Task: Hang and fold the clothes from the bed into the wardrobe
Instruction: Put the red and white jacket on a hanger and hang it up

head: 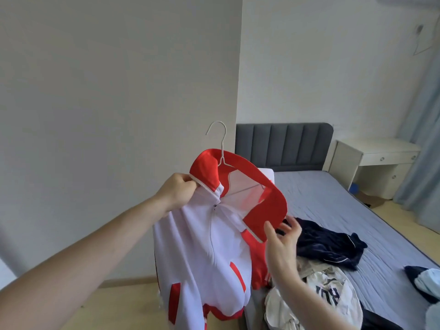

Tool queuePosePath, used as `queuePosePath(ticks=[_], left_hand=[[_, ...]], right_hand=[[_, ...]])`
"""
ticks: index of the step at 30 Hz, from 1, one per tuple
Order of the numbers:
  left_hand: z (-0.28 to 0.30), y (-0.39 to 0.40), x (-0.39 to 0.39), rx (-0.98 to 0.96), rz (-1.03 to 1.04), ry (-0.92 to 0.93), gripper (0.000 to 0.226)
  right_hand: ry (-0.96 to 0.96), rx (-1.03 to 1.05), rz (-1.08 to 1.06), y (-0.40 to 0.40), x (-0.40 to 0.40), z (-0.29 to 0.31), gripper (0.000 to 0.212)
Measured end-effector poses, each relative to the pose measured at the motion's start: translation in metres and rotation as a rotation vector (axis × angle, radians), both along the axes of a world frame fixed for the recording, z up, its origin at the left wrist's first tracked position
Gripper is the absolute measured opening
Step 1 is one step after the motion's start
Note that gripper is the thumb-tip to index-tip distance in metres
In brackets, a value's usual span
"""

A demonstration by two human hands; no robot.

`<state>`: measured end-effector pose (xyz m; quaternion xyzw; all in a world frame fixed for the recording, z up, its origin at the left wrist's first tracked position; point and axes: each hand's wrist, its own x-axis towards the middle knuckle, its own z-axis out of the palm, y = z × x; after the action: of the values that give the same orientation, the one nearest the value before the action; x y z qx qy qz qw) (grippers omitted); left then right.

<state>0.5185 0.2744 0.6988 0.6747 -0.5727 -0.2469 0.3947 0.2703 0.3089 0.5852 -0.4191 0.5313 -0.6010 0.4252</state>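
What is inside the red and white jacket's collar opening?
A white wire hanger sits inside the jacket: its hook rises above the red collar and one arm shows through the opening. The other arm is covered by fabric near the left hand.

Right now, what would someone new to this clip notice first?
The red and white jacket held up at the centre, on a white wire hanger whose hook pokes above the collar. The left hand grips one side of the collar by the zip; the right hand touches the other side. Behind, on the right, more clothes lie on the bed.
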Motion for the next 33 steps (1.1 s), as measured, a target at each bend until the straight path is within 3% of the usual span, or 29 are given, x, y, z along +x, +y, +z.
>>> queuePosePath(ticks=[3,6,9,11,15,19,23,26,30,33], left_hand=[[-0.001,0.000,-0.002,0.007,-0.010,0.027,0.024],[-0.004,0.001,-0.003,0.027,-0.023,0.075,0.021],[-0.008,0.002,-0.004,0.037,-0.032,0.117,0.020],[-0.012,0.002,-0.005,0.048,-0.044,0.126,0.022],[-0.019,0.003,-0.006,0.075,-0.061,0.170,0.024],[-0.022,0.004,-0.003,0.103,-0.084,0.206,0.025],[-0.024,0.006,0.001,0.117,-0.091,0.217,0.023],[-0.025,0.007,0.007,0.073,-0.035,0.184,0.017],[-0.030,0.015,0.019,0.001,0.012,-0.058,0.044],[-0.044,0.018,0.021,-0.076,-0.068,-0.242,0.030]], right_hand=[[0.054,-0.026,0.000,0.015,0.025,-0.021,0.042],[0.216,-0.017,0.106,0.023,0.046,-0.030,0.035],[0.302,0.008,0.272,0.015,0.062,-0.018,0.013],[0.285,0.007,0.368,0.005,0.071,-0.004,0.007],[0.201,0.022,0.422,-0.017,0.085,0.017,0.017],[0.075,0.188,0.408,-0.023,0.092,0.023,0.018],[0.046,0.207,0.427,-0.025,0.095,0.021,0.014],[0.090,0.228,0.451,-0.029,0.089,0.022,0.024],[-0.002,0.320,0.499,-0.039,0.068,0.028,0.021],[-0.005,0.324,0.540,-0.040,0.056,0.037,0.021]])
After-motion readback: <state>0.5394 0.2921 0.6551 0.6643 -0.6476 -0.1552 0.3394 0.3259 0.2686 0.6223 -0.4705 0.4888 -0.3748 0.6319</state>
